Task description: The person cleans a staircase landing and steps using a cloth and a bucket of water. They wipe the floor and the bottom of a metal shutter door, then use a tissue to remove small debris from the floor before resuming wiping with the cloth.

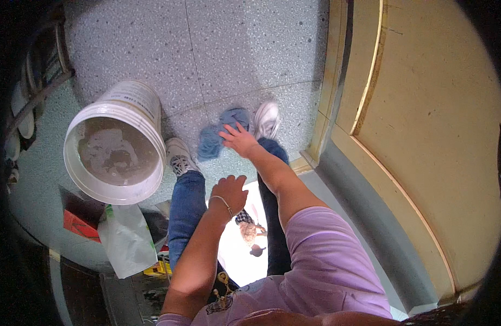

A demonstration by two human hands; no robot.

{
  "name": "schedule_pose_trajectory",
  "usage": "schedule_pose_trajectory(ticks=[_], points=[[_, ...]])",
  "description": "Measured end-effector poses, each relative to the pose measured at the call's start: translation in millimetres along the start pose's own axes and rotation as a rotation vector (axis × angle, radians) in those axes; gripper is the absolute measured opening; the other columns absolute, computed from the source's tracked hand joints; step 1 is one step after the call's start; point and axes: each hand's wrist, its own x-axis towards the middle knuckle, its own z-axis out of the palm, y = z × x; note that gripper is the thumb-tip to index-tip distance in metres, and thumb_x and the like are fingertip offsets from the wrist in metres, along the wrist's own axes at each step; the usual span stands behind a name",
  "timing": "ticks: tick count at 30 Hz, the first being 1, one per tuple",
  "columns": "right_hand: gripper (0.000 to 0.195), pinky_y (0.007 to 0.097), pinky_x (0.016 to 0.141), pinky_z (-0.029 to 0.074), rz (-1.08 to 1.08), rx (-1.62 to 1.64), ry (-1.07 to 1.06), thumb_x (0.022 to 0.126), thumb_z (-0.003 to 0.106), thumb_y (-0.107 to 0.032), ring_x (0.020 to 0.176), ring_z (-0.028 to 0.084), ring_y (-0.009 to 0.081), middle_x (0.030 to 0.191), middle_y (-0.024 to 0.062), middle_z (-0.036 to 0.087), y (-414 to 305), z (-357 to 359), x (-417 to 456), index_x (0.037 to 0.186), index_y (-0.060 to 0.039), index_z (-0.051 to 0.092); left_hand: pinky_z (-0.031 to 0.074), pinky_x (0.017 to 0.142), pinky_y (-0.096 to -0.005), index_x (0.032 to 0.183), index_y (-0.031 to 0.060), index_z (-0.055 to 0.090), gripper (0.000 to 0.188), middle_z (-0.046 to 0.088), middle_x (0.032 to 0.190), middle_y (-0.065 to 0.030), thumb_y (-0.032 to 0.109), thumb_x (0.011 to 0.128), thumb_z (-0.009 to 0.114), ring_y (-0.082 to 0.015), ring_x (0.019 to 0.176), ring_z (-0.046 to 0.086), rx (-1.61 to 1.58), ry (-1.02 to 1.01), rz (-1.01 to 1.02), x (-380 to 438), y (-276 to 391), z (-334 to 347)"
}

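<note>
My right hand (pixel 239 140) is spread over a wet-looking blue cloth (pixel 211 142) on the terrazzo floor. The cloth lies bunched in two lumps between my shoes, and the fingertips overlap it. Whether they press on it is hard to tell. My left hand (pixel 229 197), with a thin bracelet at the wrist, hangs between my legs with nothing in it, its fingers loosely bent and the thumb apart. Left of my feet stands a white plastic bucket (pixel 114 195) bearing writing. Inside it is murky grey water (pixel 120 159) with patches of foam.
A yellowish panelled door or cabinet front (pixel 421 134) rises along the right. Behind the bucket lie a red box (pixel 81 226) and a white plastic bag (pixel 126 240). A rack with shoes (pixel 26 110) stands at the far left. Another person (pixel 248 232) shows in bright light between my legs.
</note>
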Motion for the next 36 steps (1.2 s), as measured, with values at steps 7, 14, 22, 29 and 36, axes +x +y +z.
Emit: schedule_pose_trajectory(ticks=[7, 14, 22, 29, 36], points=[[0.057, 0.0440, 0.106, 0.027, 0.070, 0.325, 0.303, 0.080, 0.055, -0.016, 0.138, 0.017, 0.0310, 0.148, 0.0119, 0.020, -27, -40, 50, 0.134, -0.0170, 0.039, 0.045, 0.081, -0.0453, 0.122, 0.0027, 0.046, 0.048, 0.058, 0.099, -0.0205, 0.023, 0.081, 0.060, -0.0380, 0.093, 0.055, -0.136, 0.171, -0.041, 0, 13, 24], [0.055, 0.0421, 0.107, 0.028, -0.189, 0.134, 0.521, 0.079, 0.053, -0.009, 0.136, 0.024, 0.0287, 0.145, 0.0128, 0.028, 45, -10, 73, 0.131, -0.0146, 0.041, 0.045, 0.078, -0.0443, 0.119, 0.0034, 0.051, 0.042, 0.058, 0.098, -0.0192, 0.018, 0.080, 0.060, -0.0365, 0.088, 0.055, -0.041, 0.241, 0.008, 22, 35, 39], [0.064, 0.0419, 0.106, 0.026, 1.067, 0.271, 0.853, 0.081, 0.059, -0.034, 0.130, 0.028, 0.0345, 0.140, 0.0175, 0.033, 264, -31, -53, 0.132, -0.0009, 0.038, 0.046, 0.075, -0.0408, 0.104, 0.0049, 0.059, 0.027, 0.060, 0.089, -0.0158, 0.012, 0.078, 0.063, -0.0331, 0.086, 0.057, 0.007, 0.211, 0.056, 41, 69, 76], [0.073, 0.0632, 0.102, 0.020, 2.048, 0.939, 0.282, 0.091, 0.031, -0.056, 0.138, 0.014, 0.0321, 0.148, 0.0188, 0.018, 160, 191, -155, 0.138, -0.0002, 0.030, 0.046, 0.075, -0.0398, 0.102, 0.0056, 0.059, 0.024, 0.060, 0.088, -0.0149, 0.011, 0.079, 0.063, -0.0327, 0.084, 0.058, 0.007, 0.242, -0.009, 54, 87, 89], [0.051, 0.0421, 0.073, 0.051, 1.896, 1.557, 0.272, 0.087, 0.055, -0.042, 0.090, 0.061, 0.0288, 0.105, 0.0170, 0.061, 7, 332, -293, 0.115, 0.0002, 0.054, 0.045, 0.077, -0.0426, 0.103, 0.0059, 0.059, 0.025, 0.059, 0.091, -0.0166, 0.015, 0.079, 0.061, -0.0358, 0.086, 0.056, 0.012, 0.090, 0.100, 74, 82, 109]])
